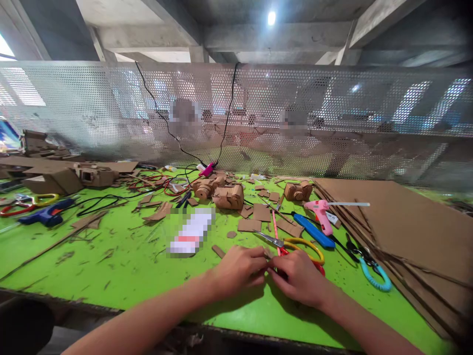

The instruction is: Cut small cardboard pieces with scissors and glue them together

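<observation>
My left hand (238, 268) and my right hand (300, 277) meet low over the green table, fingertips pinched together. Whatever lies between them is mostly hidden; a small brownish bit shows at the left fingertips. Just beyond my right hand are scissors (272, 239) with yellow and red handles, partly covered by it. A pink-striped strip (275, 226) runs under the scissors. Farther off sit camera-shaped cardboard models (228, 196), another one (297, 191) standing to the right. Flat cardboard pieces (261, 213) lie in front of them.
To the right are a blue utility knife (314, 230), a pink glue gun (320, 213), teal-handled cutters (375, 273) and large cardboard sheets (406, 217). A blue glue gun (48, 213) and cardboard boxes (55, 181) lie left. A perforated metal screen (121, 113) stands behind.
</observation>
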Motion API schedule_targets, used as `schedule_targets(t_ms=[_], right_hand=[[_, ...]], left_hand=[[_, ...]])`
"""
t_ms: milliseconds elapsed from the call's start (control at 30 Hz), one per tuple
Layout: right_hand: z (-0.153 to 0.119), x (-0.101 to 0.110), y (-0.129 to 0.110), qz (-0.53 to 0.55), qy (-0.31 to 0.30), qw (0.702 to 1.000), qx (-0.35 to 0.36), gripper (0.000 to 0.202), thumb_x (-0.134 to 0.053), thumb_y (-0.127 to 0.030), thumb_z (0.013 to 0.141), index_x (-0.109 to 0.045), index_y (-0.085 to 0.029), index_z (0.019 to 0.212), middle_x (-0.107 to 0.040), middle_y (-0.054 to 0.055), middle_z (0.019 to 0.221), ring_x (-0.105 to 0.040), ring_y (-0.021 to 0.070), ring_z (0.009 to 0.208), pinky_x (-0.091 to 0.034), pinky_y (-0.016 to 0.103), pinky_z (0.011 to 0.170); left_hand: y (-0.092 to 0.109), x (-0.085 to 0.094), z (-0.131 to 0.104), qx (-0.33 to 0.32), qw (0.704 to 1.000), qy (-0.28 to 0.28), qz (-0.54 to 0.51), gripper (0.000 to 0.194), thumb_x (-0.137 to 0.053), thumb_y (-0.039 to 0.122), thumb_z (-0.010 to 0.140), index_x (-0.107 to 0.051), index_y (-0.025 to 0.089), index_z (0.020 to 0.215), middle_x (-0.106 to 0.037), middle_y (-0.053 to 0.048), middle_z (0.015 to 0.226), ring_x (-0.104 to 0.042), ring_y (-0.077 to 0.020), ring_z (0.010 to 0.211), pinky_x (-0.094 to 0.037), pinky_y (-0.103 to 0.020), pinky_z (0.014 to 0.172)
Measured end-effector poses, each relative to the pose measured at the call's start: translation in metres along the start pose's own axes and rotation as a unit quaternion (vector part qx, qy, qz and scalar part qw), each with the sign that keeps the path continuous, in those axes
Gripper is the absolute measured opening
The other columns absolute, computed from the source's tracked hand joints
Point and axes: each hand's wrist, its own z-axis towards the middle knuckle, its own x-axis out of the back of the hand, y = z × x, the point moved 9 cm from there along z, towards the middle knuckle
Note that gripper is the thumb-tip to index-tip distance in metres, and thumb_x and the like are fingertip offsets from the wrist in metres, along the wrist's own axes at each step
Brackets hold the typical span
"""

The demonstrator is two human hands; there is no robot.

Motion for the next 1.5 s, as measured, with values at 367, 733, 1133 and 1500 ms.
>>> schedule_targets(t_ms=[367,733,1133,1500], right_hand=[[-0.006,0.027,0.021,0.134,0.163,0.976,-0.054,0.022,-0.049,-0.028,0.092,-0.058,-0.02,0.11,-0.062,-0.001,0.064,-0.055,0.0121,0.053,-0.039,0.024,0.053],[-0.005,0.007,0.03,0.286,0.15,0.94,-0.113,0.038,-0.06,-0.028,0.083,-0.046,-0.023,0.119,-0.056,0.004,0.095,-0.055,0.0123,0.066,-0.047,0.024,0.055],[-0.003,-0.012,0.029,0.415,0.101,0.897,-0.112,0.024,-0.055,-0.031,0.088,-0.053,-0.023,0.111,-0.06,0.002,0.087,-0.057,0.0149,0.075,-0.049,0.029,0.069],[0.002,-0.002,0.022,0.41,0.09,0.904,-0.079,0.022,-0.057,-0.028,0.085,-0.052,-0.022,0.106,-0.059,0.0,0.079,-0.056,0.0144,0.069,-0.046,0.026,0.062]], left_hand=[[-0.056,0.011,0.0,0.231,0.886,0.139,-0.376,0.011,-0.06,0.021,0.071,-0.065,0.014,0.065,-0.054,0.0,0.063,-0.047,-0.0097,0.056,-0.036,-0.021,0.052],[-0.061,-0.021,-0.005,0.323,0.678,0.125,-0.648,0.008,-0.063,0.02,0.059,-0.059,0.014,0.057,-0.053,0.003,0.051,-0.034,-0.0041,0.044,-0.021,-0.019,0.044],[-0.056,-0.031,-0.004,0.308,0.645,0.111,-0.69,0.015,-0.071,0.023,0.053,-0.059,0.014,0.054,-0.048,0.005,0.046,-0.032,-0.0031,0.04,-0.018,-0.018,0.043],[-0.053,-0.034,-0.004,0.28,0.614,0.113,-0.729,0.014,-0.071,0.02,0.054,-0.06,0.012,0.053,-0.05,0.003,0.053,-0.032,-0.0028,0.044,-0.018,-0.018,0.044]])
